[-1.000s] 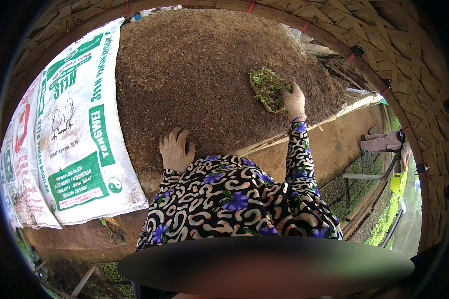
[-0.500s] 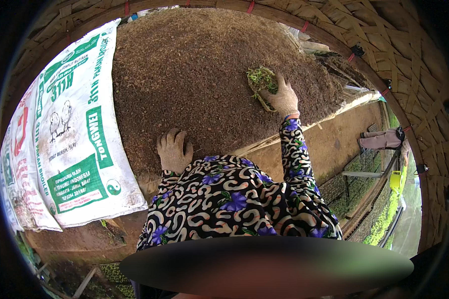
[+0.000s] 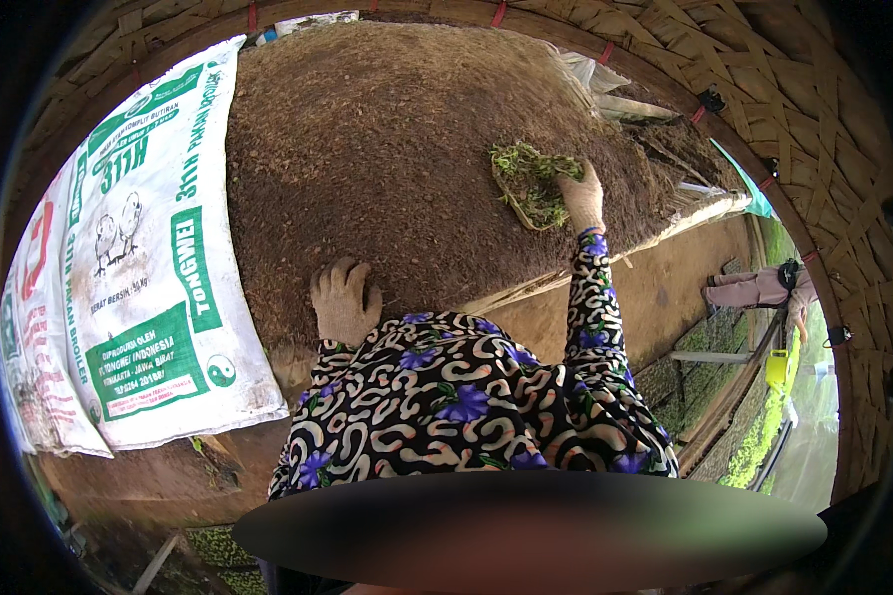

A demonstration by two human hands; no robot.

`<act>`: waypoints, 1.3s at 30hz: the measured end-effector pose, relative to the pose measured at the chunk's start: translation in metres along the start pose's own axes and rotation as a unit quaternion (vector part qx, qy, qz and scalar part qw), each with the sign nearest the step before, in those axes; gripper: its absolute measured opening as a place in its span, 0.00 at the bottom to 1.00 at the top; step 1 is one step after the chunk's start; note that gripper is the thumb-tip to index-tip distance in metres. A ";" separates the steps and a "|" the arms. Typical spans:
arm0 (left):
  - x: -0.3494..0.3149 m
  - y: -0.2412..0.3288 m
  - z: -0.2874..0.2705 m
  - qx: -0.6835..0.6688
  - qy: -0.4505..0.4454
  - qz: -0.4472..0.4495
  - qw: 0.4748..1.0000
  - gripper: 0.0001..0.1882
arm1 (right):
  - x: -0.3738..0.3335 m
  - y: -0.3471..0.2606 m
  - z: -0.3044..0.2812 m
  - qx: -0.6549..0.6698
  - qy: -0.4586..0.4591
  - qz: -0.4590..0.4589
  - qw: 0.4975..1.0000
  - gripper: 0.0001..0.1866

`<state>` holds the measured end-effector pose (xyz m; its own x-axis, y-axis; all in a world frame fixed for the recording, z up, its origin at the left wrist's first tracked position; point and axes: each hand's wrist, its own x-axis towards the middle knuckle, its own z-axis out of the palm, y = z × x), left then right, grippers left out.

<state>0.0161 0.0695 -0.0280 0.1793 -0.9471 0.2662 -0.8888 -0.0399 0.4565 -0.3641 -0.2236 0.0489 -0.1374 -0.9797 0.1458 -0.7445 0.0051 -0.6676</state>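
Observation:
My left hand [image 3: 346, 300], in a light knitted glove, lies on the dark soil [image 3: 367, 159] near the bed's front edge. Its fingers are stretched forward and hold nothing. Farther off to the right, my gloved right hand [image 3: 582, 195] is closed at the right edge of a small shallow basket [image 3: 515, 206]. Green leafy seedlings or cuttings [image 3: 528, 169] lie in the basket and reach up to the fingers. The basket rests on the soil; the fingertips are partly hidden among the greens.
White printed sacks [image 3: 159, 268] cover the bed's left part. A pale wooden or bamboo edging [image 3: 526, 291] runs along its front right side. At the far right stands another person [image 3: 764, 288] beside trays of green plants. A woven hat brim [image 3: 794, 99] frames the view.
My right hand has shifted slightly right, from over the greens to the basket's right edge. More of the basket's contents shows. My left hand stays put. The other person has moved slightly.

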 end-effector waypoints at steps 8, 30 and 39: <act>0.001 0.001 0.000 0.023 -0.005 0.005 1.000 0.21 | 0.007 -0.003 -0.017 0.070 0.028 0.016 0.997 0.34; 0.003 0.005 -0.004 0.007 -0.001 -0.007 1.000 0.21 | -0.024 -0.032 -0.051 -0.095 -0.029 -0.069 0.993 0.26; 0.001 0.003 -0.002 0.017 0.002 0.001 1.000 0.21 | -0.023 0.017 -0.038 -0.133 0.010 -0.019 0.991 0.23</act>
<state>0.0142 0.0691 -0.0250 0.1798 -0.9457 0.2707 -0.9032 -0.0497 0.4262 -0.3988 -0.1935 0.0618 -0.1170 -0.9762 0.1826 -0.8951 0.0240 -0.4451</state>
